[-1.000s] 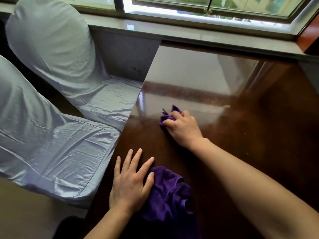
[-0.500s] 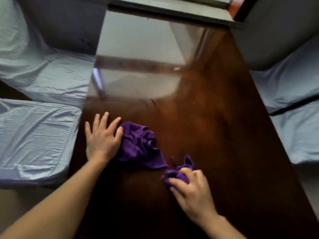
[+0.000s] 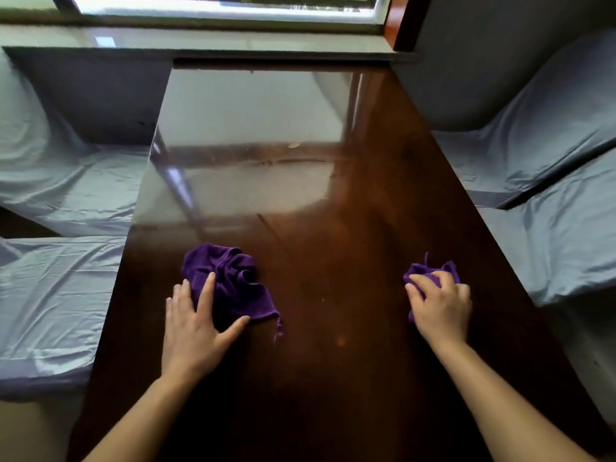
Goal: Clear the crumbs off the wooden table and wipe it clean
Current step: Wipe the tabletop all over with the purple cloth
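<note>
A glossy dark wooden table runs from me to the window. My left hand lies flat with fingers spread, pressing the near edge of a crumpled purple cloth on the table's left part. My right hand is closed on a smaller purple cloth near the right edge, most of it hidden under the fingers. One pale crumb lies far out in the reflection, and small specks dot the wood between my hands.
Chairs in pale blue-grey covers stand along the left side and the right side of the table. A window sill and a wall close off the far end.
My right hand has slid its small cloth from the table's middle to the right edge. The left hand has shifted onto the near side of the larger cloth. My view has lifted toward the window.
</note>
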